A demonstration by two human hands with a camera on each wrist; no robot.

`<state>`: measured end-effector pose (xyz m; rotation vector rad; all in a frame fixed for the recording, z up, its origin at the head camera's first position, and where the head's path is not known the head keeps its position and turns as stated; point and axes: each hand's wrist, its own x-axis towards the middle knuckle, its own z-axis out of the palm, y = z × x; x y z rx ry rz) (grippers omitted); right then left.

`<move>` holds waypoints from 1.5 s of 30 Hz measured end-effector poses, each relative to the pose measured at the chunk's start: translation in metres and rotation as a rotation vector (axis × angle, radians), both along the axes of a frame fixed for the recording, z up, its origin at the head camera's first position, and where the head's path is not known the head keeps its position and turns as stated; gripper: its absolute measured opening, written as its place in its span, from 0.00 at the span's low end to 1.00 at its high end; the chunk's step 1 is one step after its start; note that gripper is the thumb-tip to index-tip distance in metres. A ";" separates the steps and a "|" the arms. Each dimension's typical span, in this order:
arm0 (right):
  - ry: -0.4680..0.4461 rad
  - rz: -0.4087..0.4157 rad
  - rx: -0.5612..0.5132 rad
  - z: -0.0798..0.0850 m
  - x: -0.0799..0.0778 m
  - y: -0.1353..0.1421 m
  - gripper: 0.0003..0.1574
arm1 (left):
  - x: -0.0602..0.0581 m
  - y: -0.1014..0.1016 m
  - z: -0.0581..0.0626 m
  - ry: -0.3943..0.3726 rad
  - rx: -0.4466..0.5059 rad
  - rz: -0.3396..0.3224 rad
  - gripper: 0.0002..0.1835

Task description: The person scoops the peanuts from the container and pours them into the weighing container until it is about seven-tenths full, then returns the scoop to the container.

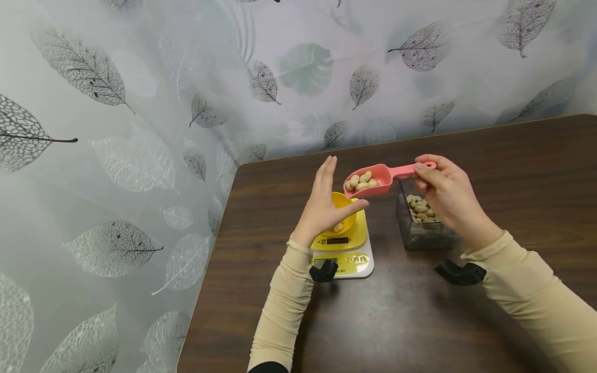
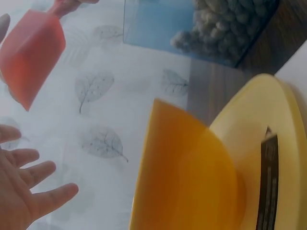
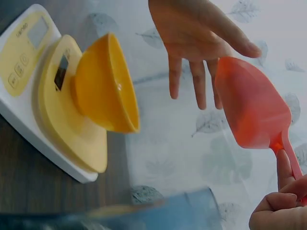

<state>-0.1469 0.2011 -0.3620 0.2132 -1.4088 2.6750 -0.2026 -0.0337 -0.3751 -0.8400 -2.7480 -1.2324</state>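
My right hand [image 1: 450, 194] pinches the handle of a pink scoop [image 1: 384, 178] with several unshelled peanuts [image 1: 362, 181] lying in it. The scoop's lip points left, above a yellow bowl [image 3: 105, 86]. That bowl sits on a yellow and white kitchen scale [image 1: 347, 259], and a peanut [image 1: 338, 227] shows inside it. My left hand [image 1: 322, 202] is raised over the bowl beside the scoop's lip, fingers straight, thumb spread, holding nothing. It covers part of the bowl in the head view.
A clear dark-tinted box [image 1: 426, 238] of peanuts stands right of the scale, partly behind my right hand. The brown wooden table [image 1: 396, 321] meets a leaf-patterned wall covering [image 1: 308, 103] at the back and left.
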 end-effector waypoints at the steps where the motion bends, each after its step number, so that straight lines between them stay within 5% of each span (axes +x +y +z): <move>1: -0.010 0.001 0.014 -0.001 0.000 -0.003 0.08 | 0.000 -0.003 -0.001 -0.001 -0.003 0.007 0.56; 13: -0.130 0.027 0.212 -0.006 -0.002 -0.035 0.15 | 0.002 -0.040 -0.019 -0.011 0.000 0.074 0.58; 20: -0.183 0.038 0.330 -0.004 -0.002 -0.040 0.14 | 0.008 -0.052 -0.037 -0.082 0.014 0.117 0.58; 32: -0.206 0.039 0.519 -0.006 -0.004 -0.035 0.17 | 0.012 -0.054 -0.064 -0.148 -0.049 0.125 0.61; 45: -0.194 -0.027 0.831 -0.009 -0.001 -0.037 0.26 | 0.009 -0.051 -0.070 -0.182 -0.092 0.122 0.62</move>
